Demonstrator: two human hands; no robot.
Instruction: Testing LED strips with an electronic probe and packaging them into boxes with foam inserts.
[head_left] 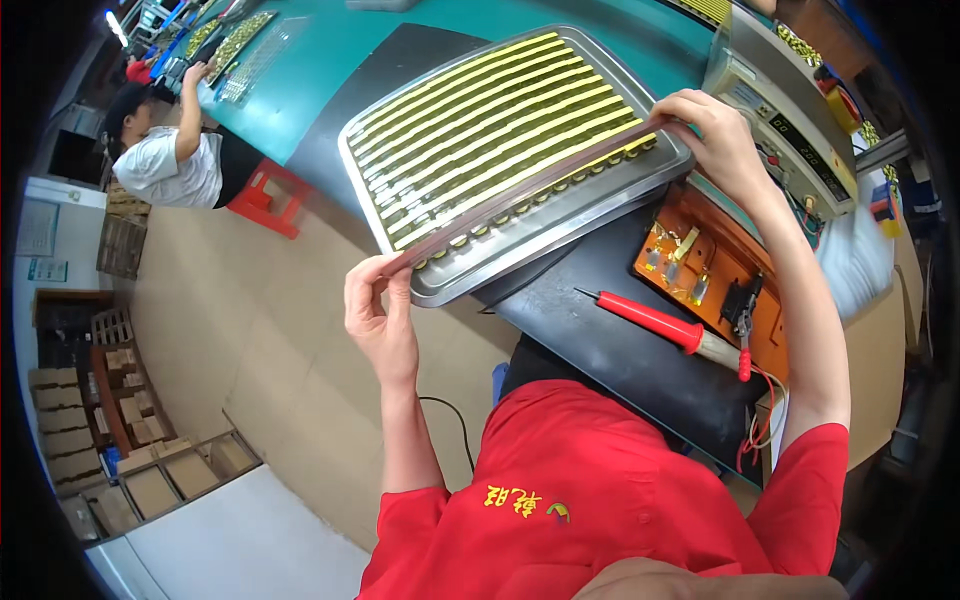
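Red shirt (610,470); beyond, brown strip (520,193) between fingers (399,296) of both hands (383,330) (725,145)

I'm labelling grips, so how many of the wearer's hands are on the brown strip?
2. The left hand pinches the brown strip at its left end; the right hand holds its right end. Neither is hidden.

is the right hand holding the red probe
No, the right hand grips the brown strip; the red probe lies apart from it.
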